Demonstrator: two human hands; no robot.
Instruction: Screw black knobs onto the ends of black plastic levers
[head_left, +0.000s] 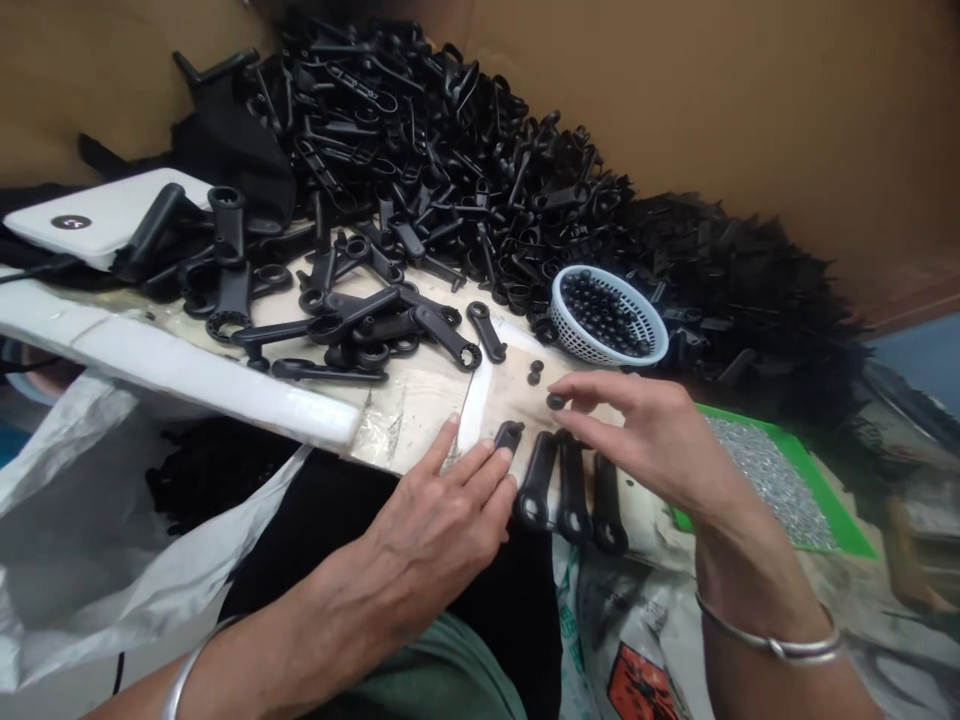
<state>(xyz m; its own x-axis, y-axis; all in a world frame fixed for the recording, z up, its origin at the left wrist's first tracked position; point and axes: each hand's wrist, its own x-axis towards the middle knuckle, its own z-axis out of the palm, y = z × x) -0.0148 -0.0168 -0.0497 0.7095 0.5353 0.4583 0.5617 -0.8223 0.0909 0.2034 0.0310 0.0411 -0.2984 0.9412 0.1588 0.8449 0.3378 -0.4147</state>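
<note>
Near the basket [589, 347], the right hand [667, 440] pinches a cap [555, 401]; farther off, the left hand [450, 510], fingers extended, touches a handle [508, 436].

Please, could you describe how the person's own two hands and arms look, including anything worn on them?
The left hand and right hand show no gloves. Both forearms are bare where visible, without sleeves. The left bangle is a silver-coloured band; the right bangle, also silver-coloured, has a small knob.
</note>
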